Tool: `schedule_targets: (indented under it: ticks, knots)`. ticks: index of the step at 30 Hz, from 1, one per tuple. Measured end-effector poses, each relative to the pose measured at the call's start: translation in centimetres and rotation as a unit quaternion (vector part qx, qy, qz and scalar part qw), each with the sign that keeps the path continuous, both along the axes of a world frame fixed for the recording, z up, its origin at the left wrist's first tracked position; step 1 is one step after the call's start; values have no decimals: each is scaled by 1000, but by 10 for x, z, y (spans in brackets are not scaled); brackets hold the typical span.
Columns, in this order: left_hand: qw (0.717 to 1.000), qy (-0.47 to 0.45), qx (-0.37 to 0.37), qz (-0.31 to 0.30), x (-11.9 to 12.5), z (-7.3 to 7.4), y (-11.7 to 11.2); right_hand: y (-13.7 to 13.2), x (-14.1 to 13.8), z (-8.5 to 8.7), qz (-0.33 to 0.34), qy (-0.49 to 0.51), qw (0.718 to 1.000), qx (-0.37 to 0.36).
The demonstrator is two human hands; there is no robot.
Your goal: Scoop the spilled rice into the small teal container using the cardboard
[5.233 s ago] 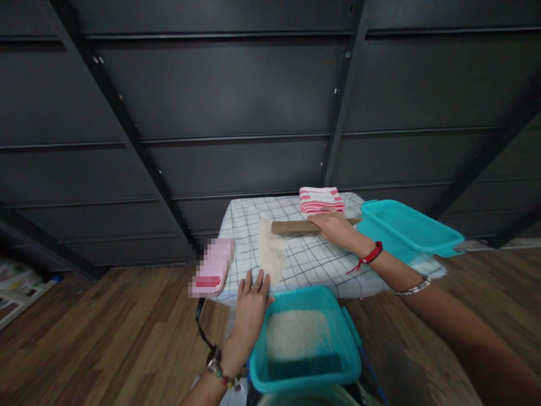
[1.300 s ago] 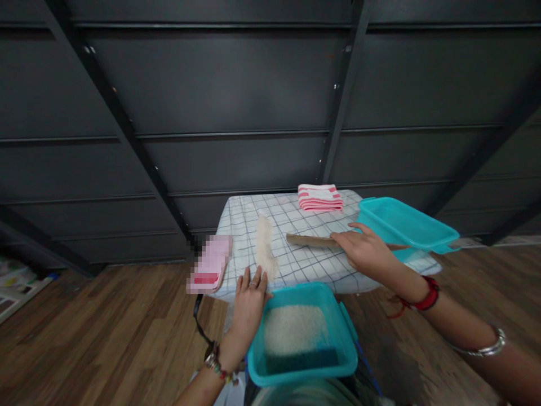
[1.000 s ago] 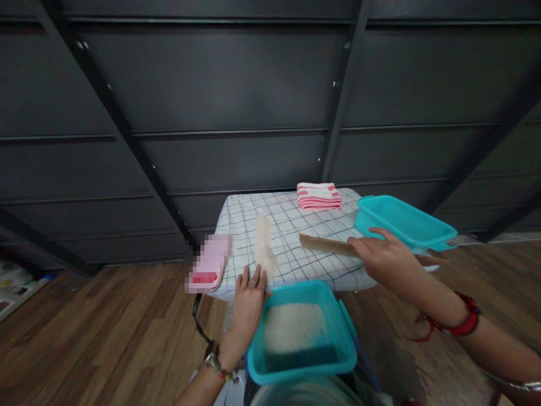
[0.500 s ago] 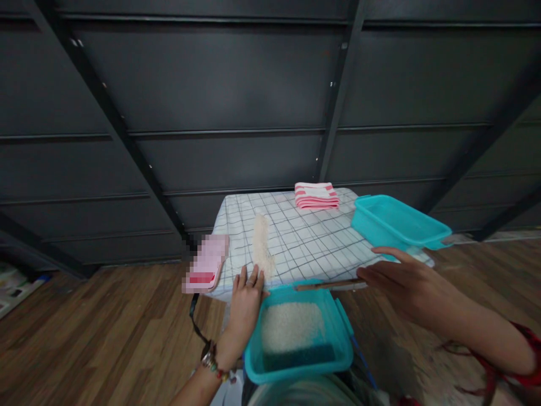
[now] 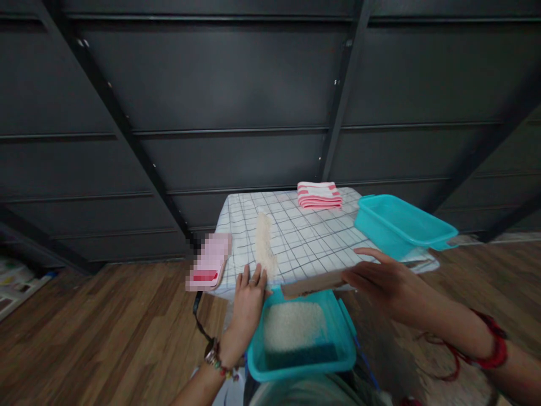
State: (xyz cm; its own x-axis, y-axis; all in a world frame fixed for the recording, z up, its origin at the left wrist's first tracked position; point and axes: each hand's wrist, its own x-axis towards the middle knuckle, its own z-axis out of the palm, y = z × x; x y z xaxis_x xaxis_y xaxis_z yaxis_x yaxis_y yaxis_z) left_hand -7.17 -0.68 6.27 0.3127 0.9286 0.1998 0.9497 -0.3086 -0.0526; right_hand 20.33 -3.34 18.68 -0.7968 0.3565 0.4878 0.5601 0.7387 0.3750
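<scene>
My left hand [image 5: 249,299] lies with its fingers stretched out on the front edge of the checked cloth [image 5: 313,237], its thumb beside the rim of a teal container [image 5: 302,375]. White grains that look like rice [image 5: 293,327] fill part of that container. Just beyond my left fingertips, a long strip of pale grains [image 5: 264,239] lies on the cloth. Between thumb and fingers, my right hand [image 5: 386,285] grips one end of a flat brown strip [image 5: 313,283], wood or cardboard. The strip's other end hangs tilted over the container's far rim.
An upright second teal container [image 5: 393,225] stands at the table's right edge. A folded pink and white towel [image 5: 319,195] lies at the back. At the left edge is a pink phone-like item [image 5: 211,262], partly blurred, with a dark strap. Dark panels [image 5: 236,79] rise behind.
My right hand has moved slightly left with the brown strip, which has turned to show more of its flat face. My left hand keeps its place on the cloth edge.
</scene>
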Motion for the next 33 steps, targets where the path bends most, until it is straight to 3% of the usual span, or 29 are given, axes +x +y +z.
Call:
schedule_targets:
  ticks: [6,13,21,25,29,33]
  knots:
    - [1000,-3,1,-1,-1,-6,2,14,-8,0,-27,13,1000,-9]
    - [1000,2,-8,4,0,-3,2,72,-10,-21,-75,23,996,53]
    - [1000,11,-10,13,3,-1,1,158,-48,-12,-225,-3,970,-97]
    - [1000,2,-12,24,3,-5,2,189,-73,-11,-230,-9,967,-112]
    - [1000,6,-6,14,1,-8,3,207,-88,-16,-231,-20,964,-127]
    - [1000,2,5,13,1,-7,3,206,-84,-17,-220,-33,965,-141]
